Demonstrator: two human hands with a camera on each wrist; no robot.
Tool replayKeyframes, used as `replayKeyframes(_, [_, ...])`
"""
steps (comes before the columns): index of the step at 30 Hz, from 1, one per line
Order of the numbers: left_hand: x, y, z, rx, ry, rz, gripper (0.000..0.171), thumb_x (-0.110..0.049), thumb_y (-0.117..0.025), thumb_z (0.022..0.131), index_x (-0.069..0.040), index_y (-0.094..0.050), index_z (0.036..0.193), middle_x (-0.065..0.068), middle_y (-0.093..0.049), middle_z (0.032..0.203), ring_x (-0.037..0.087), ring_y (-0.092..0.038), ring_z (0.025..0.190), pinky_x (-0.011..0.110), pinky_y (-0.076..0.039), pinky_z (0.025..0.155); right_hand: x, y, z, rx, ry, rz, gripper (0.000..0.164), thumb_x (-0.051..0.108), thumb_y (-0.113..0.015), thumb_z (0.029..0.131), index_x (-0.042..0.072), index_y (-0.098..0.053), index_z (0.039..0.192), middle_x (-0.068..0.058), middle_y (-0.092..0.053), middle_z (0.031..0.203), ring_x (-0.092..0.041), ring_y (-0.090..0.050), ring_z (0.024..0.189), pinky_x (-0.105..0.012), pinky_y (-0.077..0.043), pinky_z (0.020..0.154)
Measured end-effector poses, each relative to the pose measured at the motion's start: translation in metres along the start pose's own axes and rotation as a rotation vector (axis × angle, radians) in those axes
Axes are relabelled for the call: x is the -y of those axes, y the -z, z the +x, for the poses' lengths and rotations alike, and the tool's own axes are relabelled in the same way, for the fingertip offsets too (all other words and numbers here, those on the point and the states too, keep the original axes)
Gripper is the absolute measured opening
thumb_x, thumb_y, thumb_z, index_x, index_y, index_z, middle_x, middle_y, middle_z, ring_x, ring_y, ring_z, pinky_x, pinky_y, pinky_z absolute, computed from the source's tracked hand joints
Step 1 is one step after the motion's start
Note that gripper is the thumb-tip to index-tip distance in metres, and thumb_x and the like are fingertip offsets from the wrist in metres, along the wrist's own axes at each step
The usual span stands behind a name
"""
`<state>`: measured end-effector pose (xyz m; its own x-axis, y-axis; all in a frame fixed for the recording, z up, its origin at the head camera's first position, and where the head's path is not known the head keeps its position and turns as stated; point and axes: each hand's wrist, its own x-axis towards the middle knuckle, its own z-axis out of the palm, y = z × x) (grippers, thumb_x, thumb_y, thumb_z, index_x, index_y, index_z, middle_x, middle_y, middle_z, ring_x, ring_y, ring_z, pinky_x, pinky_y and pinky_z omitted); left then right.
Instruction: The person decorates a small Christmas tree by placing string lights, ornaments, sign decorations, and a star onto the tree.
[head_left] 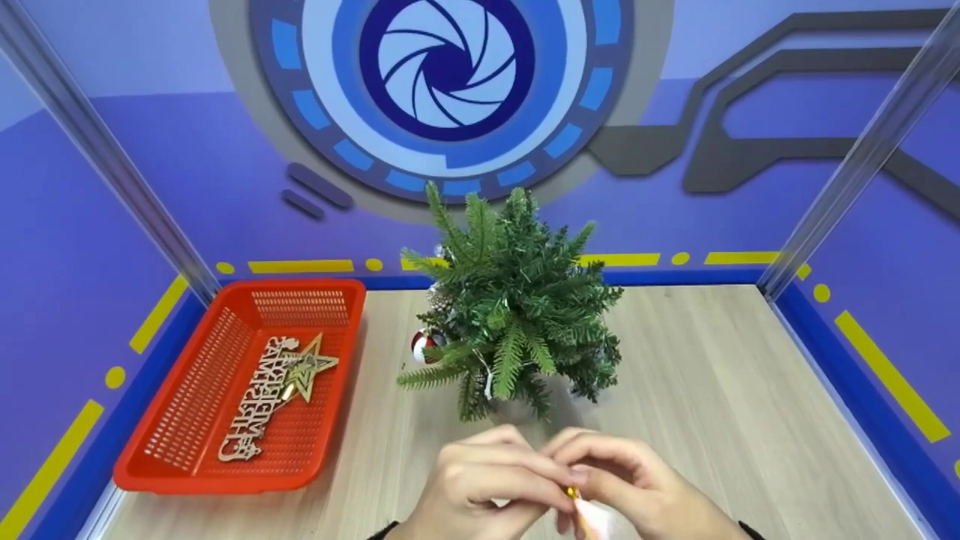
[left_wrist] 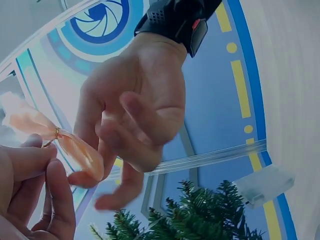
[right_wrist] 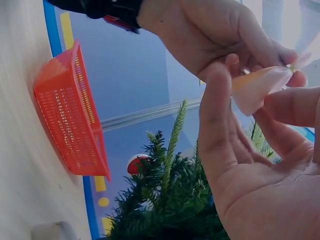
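A sheer pinkish-orange ribbon bow (head_left: pixel 596 519), gathered at its middle by a thin gold tie (head_left: pixel 572 492), is held between both hands near the table's front edge. My left hand (head_left: pixel 491 480) pinches the bow by the tie, best seen in the left wrist view, where the bow (left_wrist: pixel 84 154) spreads to either side. My right hand (head_left: pixel 641 484) holds one loop of the bow (right_wrist: pixel 260 86) with thumb and fingers. Just beyond both hands stands a small artificial Christmas tree (head_left: pixel 517 300). A red and white ball (head_left: pixel 422 347) hangs at its left.
On the left sits a red plastic basket (head_left: pixel 334 420) with a gold star (head_left: pixel 319 363) and a wooden Merry Christmas sign (head_left: pixel 251 409) in it. Printed panels (head_left: pixel 712 217) enclose the back and sides of the wood-grain table (head_left: pixel 720 375).
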<state>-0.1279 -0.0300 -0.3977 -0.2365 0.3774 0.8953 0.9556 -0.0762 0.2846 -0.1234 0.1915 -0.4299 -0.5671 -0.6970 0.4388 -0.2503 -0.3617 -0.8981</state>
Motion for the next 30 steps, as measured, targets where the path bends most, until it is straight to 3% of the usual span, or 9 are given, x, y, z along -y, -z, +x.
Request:
replayKeyframes(3, [0.001, 0.000, -0.003, -0.038, 0.016, 0.006, 0.017, 0.006, -0.076, 0.074, -0.008, -0.078, 0.083, 0.005, -0.078, 0.092, 0.005, -0.064, 0.076, 0.011, -0.048, 0.073, 0.000, 0.003, -0.004, 0.003, 0.031, 0.026, 0.043, -0.023, -0.030, 0.093, -0.009, -0.055, 0.126, -0.016, -0.060, 0.120, -0.021, -0.067, 0.086, -0.037, -0.061, 0.069])
replayKeyframes(7, [0.002, -0.001, -0.008, -0.066, 0.046, 0.029, 0.022, 0.009, -0.076, 0.071, -0.009, -0.079, 0.084, 0.004, -0.078, 0.091, 0.004, -0.063, 0.074, 0.010, -0.047, 0.070, 0.001, 0.006, -0.006, 0.022, 0.101, -0.026, 0.043, -0.027, -0.038, 0.089, -0.008, -0.057, 0.123, -0.021, -0.057, 0.104, -0.030, -0.058, 0.069, -0.035, -0.057, 0.051])
replayKeyframes(9, [0.002, -0.003, -0.011, -0.074, 0.065, 0.049, 0.025, 0.010, -0.075, 0.071, -0.010, -0.079, 0.086, 0.003, -0.078, 0.092, 0.003, -0.064, 0.075, 0.009, -0.047, 0.070, 0.001, 0.007, -0.008, 0.014, 0.113, -0.060, 0.042, -0.028, -0.040, 0.088, -0.008, -0.059, 0.119, -0.023, -0.056, 0.099, -0.031, -0.055, 0.067, -0.034, -0.055, 0.049])
replayKeyframes(12, [0.000, -0.005, -0.016, -0.084, 0.127, 0.057, 0.027, 0.012, -0.074, 0.071, -0.010, -0.078, 0.088, 0.005, -0.078, 0.097, 0.005, -0.069, 0.082, 0.010, -0.050, 0.073, 0.003, 0.009, -0.011, -0.022, 0.106, -0.091, 0.039, -0.030, -0.039, 0.086, -0.009, -0.060, 0.110, -0.022, -0.055, 0.094, -0.029, -0.053, 0.060, -0.030, -0.053, 0.047])
replayKeyframes(15, [-0.005, -0.005, -0.019, -0.091, 0.240, 0.027, 0.028, 0.013, -0.072, 0.074, -0.008, -0.075, 0.092, 0.008, -0.077, 0.102, 0.007, -0.071, 0.083, 0.011, -0.054, 0.069, 0.006, 0.013, -0.015, -0.064, 0.120, -0.160, 0.040, -0.031, -0.039, 0.085, -0.008, -0.061, 0.109, -0.020, -0.055, 0.090, -0.026, -0.050, 0.053, -0.025, -0.051, 0.045])
replayKeyframes(19, [-0.015, -0.003, -0.021, -0.126, 0.415, -0.020, 0.029, 0.011, -0.066, 0.084, -0.006, -0.069, 0.107, 0.009, -0.074, 0.093, 0.004, -0.066, 0.066, 0.009, -0.051, 0.055, 0.012, 0.018, -0.019, -0.140, 0.141, -0.275, 0.043, -0.032, -0.043, 0.083, -0.006, -0.064, 0.110, -0.015, -0.056, 0.086, -0.021, -0.048, 0.051, -0.020, -0.046, 0.042])
replayKeyframes(23, [-0.021, -0.002, -0.021, -0.123, 0.522, 0.019, 0.031, 0.000, -0.064, 0.091, -0.011, -0.064, 0.121, 0.003, -0.071, 0.085, -0.002, -0.060, 0.057, 0.008, -0.049, 0.051, 0.019, 0.022, -0.020, -0.202, 0.152, -0.382, 0.044, -0.031, -0.048, 0.082, -0.004, -0.066, 0.112, -0.011, -0.059, 0.086, -0.015, -0.046, 0.054, -0.019, -0.041, 0.042])
replayKeyframes(27, [-0.025, -0.003, -0.019, -0.099, 0.545, 0.094, 0.034, -0.012, -0.070, 0.091, -0.019, -0.064, 0.125, -0.003, -0.073, 0.093, -0.008, -0.055, 0.061, 0.006, -0.047, 0.052, 0.025, 0.024, -0.017, -0.207, 0.193, -0.489, 0.043, -0.029, -0.054, 0.080, -0.002, -0.068, 0.110, -0.007, -0.059, 0.085, -0.010, -0.046, 0.061, -0.017, -0.040, 0.045])
replayKeyframes(30, [-0.025, -0.005, -0.019, -0.101, 0.530, 0.104, 0.027, -0.014, -0.073, 0.090, -0.021, -0.069, 0.116, -0.007, -0.072, 0.095, -0.009, -0.054, 0.062, 0.005, -0.046, 0.052, 0.028, 0.024, -0.014, -0.190, 0.242, -0.545, 0.042, -0.027, -0.059, 0.078, -0.001, -0.069, 0.109, -0.006, -0.060, 0.086, -0.009, -0.048, 0.068, -0.017, -0.041, 0.050])
